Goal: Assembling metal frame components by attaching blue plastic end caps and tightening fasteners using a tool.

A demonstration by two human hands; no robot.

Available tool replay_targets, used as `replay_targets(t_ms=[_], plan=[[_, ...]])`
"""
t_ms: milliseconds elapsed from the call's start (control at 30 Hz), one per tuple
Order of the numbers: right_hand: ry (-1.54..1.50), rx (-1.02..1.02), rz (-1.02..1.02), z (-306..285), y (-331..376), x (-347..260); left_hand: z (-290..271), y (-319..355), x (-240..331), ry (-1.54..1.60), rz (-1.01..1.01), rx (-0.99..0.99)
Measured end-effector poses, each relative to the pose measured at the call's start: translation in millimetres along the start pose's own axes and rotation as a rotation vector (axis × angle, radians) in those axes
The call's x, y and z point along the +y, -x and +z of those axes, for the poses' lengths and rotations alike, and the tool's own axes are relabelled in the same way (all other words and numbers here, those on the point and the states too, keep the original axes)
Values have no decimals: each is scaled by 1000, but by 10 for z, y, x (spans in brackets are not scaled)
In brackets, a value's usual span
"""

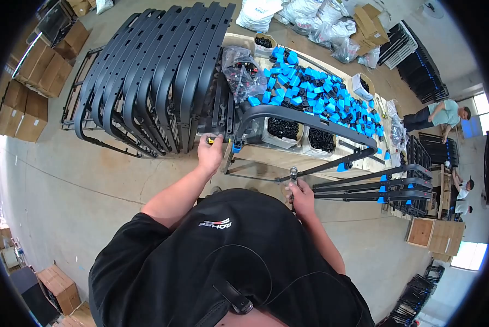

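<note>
Your left hand (209,154) grips one yellow-tipped tool (214,140) at 12 o'clock. Your right hand (300,194) clenches one metal tool (293,175) against the curved black frame (310,121) on the tabletop (266,159).

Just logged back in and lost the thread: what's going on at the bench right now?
A person stands at a wooden bench with a curved black frame piece lying across it. The left hand is at the piece's near end by a blue cap, with something small and yellow at its fingertips. The right hand holds a metal tool against a thin rod. Blue caps lie heaped behind.
</note>
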State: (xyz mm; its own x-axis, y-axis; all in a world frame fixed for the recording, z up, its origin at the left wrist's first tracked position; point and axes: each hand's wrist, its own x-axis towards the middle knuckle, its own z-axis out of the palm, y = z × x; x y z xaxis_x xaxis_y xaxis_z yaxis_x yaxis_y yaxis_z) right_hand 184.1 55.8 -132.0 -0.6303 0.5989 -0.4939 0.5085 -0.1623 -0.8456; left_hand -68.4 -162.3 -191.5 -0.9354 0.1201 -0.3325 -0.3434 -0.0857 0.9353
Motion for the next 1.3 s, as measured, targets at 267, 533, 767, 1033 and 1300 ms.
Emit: replay_targets(t_ms=[267,533,767,1033,1300], plan=[[-2,-10,17,262,60,20,-117,-200,-83,59,-81,-124],[-44,-16,20,469,-51,150,-373,-366,12,113,-146,-456],[177,-141,69,934,-580,244,-18,-264,30,-325,-142,-46],[699,-144,-265,1811,-911,-42,6,-232,289,-293,-311,-171],[672,-314,-164,1895,-792,-339,-62,-330,126,-254,-362,-161]])
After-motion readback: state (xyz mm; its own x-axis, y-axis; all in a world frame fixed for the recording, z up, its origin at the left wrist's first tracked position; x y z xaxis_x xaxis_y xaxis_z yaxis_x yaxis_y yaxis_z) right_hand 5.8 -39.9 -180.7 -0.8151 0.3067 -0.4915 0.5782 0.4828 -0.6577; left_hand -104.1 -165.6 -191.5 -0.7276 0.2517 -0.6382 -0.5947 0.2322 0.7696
